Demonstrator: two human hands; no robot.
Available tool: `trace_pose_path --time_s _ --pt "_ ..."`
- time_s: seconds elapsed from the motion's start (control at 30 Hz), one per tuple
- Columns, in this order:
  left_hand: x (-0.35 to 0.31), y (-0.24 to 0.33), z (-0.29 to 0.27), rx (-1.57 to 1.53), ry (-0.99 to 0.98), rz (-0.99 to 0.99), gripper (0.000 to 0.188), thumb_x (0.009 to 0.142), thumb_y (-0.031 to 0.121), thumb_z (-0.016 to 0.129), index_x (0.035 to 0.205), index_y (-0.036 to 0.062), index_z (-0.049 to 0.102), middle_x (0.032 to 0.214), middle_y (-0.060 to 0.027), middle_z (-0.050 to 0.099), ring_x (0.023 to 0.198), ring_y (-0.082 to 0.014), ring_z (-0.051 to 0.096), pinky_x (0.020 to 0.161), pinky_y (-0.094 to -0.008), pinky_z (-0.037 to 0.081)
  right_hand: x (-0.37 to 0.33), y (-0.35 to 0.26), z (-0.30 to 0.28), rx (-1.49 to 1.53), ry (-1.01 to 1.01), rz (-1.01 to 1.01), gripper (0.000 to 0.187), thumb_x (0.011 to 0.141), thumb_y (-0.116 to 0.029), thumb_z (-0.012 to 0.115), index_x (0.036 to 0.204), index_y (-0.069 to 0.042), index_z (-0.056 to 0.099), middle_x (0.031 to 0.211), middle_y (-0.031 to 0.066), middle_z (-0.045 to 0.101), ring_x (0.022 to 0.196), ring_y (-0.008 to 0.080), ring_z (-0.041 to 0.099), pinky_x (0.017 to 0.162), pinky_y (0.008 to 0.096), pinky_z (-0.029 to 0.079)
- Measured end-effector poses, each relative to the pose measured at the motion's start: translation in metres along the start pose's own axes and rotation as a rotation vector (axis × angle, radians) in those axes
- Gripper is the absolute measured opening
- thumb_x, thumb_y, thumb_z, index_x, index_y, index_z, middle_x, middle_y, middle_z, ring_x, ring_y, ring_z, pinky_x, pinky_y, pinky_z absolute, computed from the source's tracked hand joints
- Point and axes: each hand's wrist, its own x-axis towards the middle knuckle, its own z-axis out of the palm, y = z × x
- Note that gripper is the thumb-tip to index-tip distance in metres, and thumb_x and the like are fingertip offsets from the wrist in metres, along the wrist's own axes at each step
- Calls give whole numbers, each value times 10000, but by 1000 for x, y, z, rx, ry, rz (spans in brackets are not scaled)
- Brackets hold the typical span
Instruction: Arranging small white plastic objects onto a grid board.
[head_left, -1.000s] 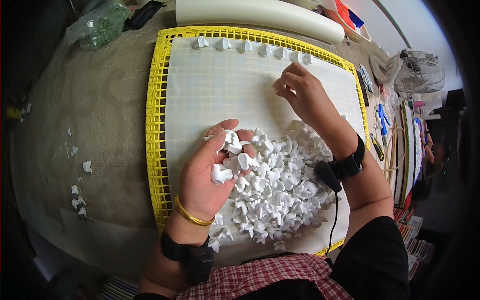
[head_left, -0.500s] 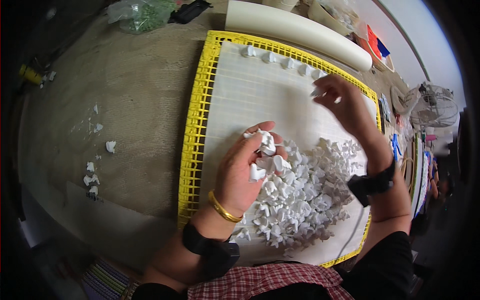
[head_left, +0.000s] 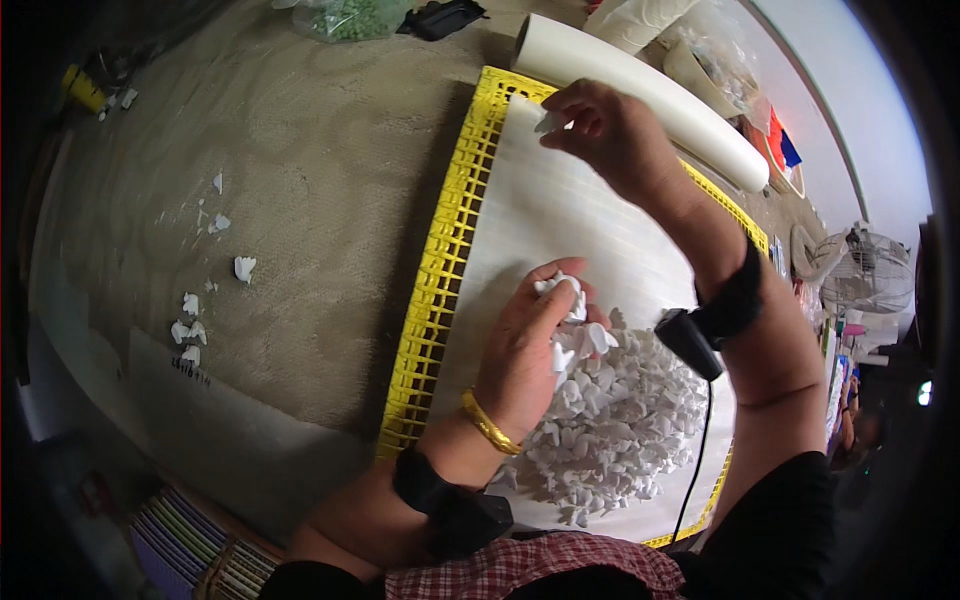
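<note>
My left hand [head_left: 522,345], palm up with a gold bangle at the wrist, is curled round several small white moulded pieces [head_left: 598,341]. It hovers over the left edge of a heap of similar white pieces [head_left: 625,425]. Between thumb and fingertips, my right hand [head_left: 622,145] pinches one small white piece [head_left: 551,122] at the far left corner of a white sheet [head_left: 525,215]. That sheet lies on a yellow plastic grid tray [head_left: 440,275]. My right hand and forearm cover most of the tray's far edge.
A thick cream roll [head_left: 640,100] lies beyond the tray. Broken white bits [head_left: 243,268] are scattered on the grey-brown surface to the left. At the back are a bag of green pieces [head_left: 350,15] and a black tray [head_left: 445,18]. A fan [head_left: 865,270] stands right; a black cable [head_left: 700,450] hangs from my right wrist.
My right hand has moved left along the far edge to the corner, pinching a piece. Its arm now hides the row of pieces seen there before. The whole view has shifted.
</note>
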Motion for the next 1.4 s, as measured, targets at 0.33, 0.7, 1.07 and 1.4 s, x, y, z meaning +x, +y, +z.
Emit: trace_pose_path --time_s 0.33,0.7,1.07,1.4 --pt "-1 4 2 -12 31 57 405 1033 363 448 1310 71 487 1054 -116 641 861 -170 621 762 -309 511 -5 -5 54 63 64 91 292 751 -148 787 986 -9 684 859 128 678 800 253 666 737 341 530" --pt "-1 1 0 2 -3 92 347 1028 415 439 1138 94 517 989 -136 668 846 -180 622 772 -319 507 -8 -2 52 12 94 60 324 740 -184 809 991 -19 687 924 121 644 797 251 633 740 337 516" --pt "6 3 -2 -13 -8 124 483 1009 459 463 1185 27 588 1004 -57 648 883 -147 605 816 -303 479 -98 -59 -17 613 -270 124 237 792 -107 786 1004 -64 689 903 4 688 804 104 616 730 273 467" --pt "-2 2 1 140 155 298 264 954 284 638 1070 53 588 959 -2 604 852 -81 562 762 -231 480 -116 -77 -10 840 -164 381 186 877 -70 709 1032 -4 628 813 13 647 752 51 606 657 196 473"
